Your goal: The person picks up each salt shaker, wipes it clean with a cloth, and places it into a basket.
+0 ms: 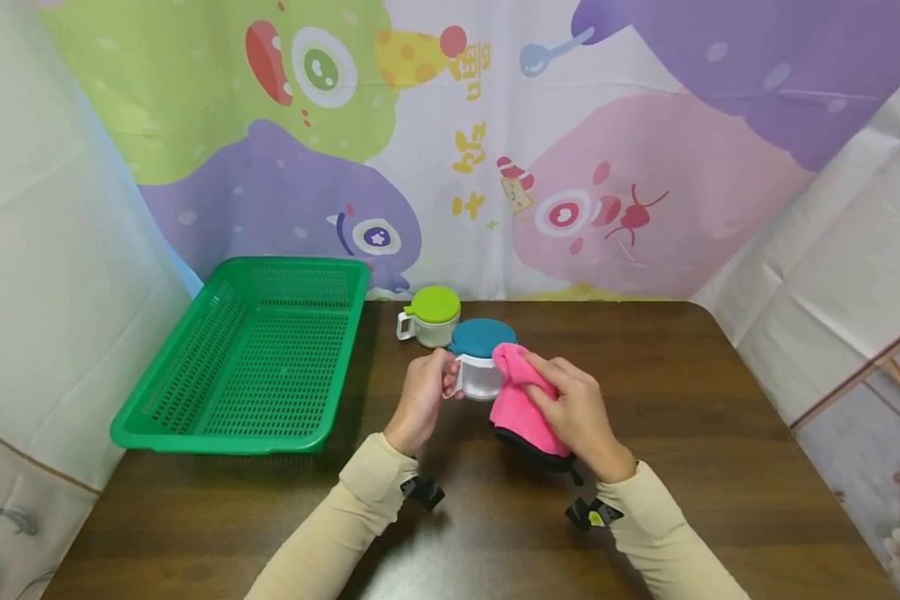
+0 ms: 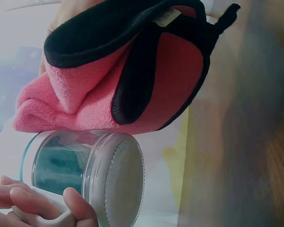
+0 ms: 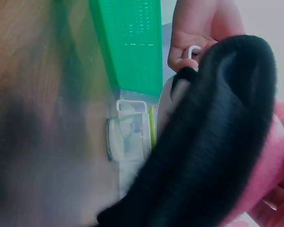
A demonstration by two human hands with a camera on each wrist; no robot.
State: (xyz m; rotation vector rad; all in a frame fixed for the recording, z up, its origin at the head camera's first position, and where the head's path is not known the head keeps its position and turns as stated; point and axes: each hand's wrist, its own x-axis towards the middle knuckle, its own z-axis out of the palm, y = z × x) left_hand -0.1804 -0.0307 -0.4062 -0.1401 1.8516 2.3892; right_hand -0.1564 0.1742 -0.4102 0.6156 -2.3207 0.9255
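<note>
A clear jar (image 1: 481,379) with a blue lid (image 1: 483,337) and a white handle is held up by my left hand (image 1: 422,392), its fingers curled round the handle. My right hand (image 1: 581,408) grips a folded pink cloth (image 1: 523,412) with black edging against the jar's right side. From the left wrist view, the cloth (image 2: 94,104) touches the wall of the jar (image 2: 61,165), whose ribbed base faces the camera. In the right wrist view, the cloth's dark edging (image 3: 203,137) covers most of the jar.
Behind the held jar stands a second clear jar (image 1: 435,332) with a green lid and white handle. A green perforated basket (image 1: 337,367) sits on the left of the brown wooden table (image 1: 682,392). A cartoon-printed curtain (image 1: 465,242) hangs along the back.
</note>
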